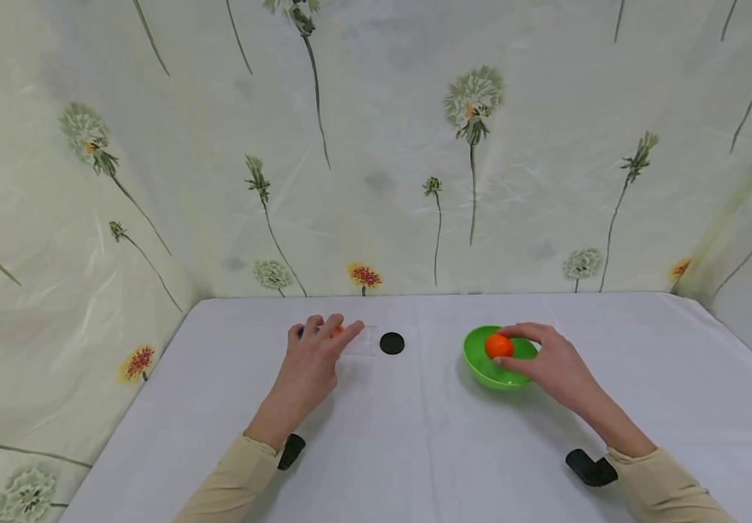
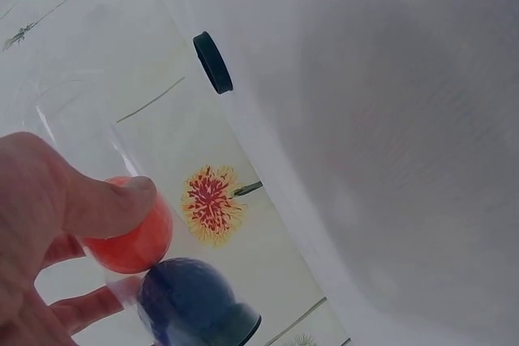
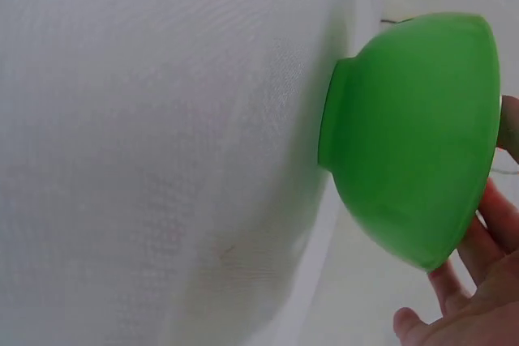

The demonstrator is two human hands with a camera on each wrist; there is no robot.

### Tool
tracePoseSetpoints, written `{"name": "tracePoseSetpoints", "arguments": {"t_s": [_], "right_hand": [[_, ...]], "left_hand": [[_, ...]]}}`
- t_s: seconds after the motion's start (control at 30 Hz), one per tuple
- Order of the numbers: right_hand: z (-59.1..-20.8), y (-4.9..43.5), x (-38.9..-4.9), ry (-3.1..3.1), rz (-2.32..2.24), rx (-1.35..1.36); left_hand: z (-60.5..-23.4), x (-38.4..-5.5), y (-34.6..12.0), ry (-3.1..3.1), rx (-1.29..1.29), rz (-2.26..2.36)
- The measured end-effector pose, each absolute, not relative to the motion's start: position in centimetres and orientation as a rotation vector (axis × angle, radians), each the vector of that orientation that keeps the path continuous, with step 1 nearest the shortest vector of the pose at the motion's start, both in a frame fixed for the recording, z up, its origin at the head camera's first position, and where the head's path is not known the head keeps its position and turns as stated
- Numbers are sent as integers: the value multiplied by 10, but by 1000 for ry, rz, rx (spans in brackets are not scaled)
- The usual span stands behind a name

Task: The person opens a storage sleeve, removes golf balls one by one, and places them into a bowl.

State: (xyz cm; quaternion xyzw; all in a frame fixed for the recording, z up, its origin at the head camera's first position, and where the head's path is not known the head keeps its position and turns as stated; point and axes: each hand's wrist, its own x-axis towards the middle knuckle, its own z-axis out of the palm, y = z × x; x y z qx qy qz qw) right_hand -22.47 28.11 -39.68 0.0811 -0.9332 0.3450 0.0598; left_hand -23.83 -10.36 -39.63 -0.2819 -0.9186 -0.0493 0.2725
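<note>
My left hand [image 1: 313, 363] grips a clear plastic tube [image 1: 361, 341] above the table, its far end pointing right. Inside the tube are an orange ball [image 2: 134, 237] and, beside it, a dark blue ball [image 2: 185, 297] near the tube's dark end. A green bowl [image 1: 490, 378] stands on the table to the right. Over that bowl my right hand [image 1: 555, 363] pinches another orange ball [image 1: 498, 346] between thumb and fingers. In the right wrist view the bowl's side hides this ball, and several fingers show behind the rim.
A round black lid [image 1: 391, 343] is on the white-covered table [image 1: 408, 450], between the tube and the bowl. Behind the table hangs a curtain [image 1: 376, 218] printed with dandelions. Black wrist devices [image 1: 591, 468] sit below both wrists.
</note>
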Motion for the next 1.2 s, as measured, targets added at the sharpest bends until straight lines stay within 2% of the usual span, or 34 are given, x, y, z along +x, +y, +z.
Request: {"name": "tracePoseSetpoints", "arguments": {"t_s": [0.7,1.2], "right_hand": [[-408,286,-230,-2850,1070,312],[-394,273,-228,-2755,1205,321]], "left_hand": [[-396,-238,-102,-2505,-762,-184],[-397,-240,-101,-2488,-763,-175]]}}
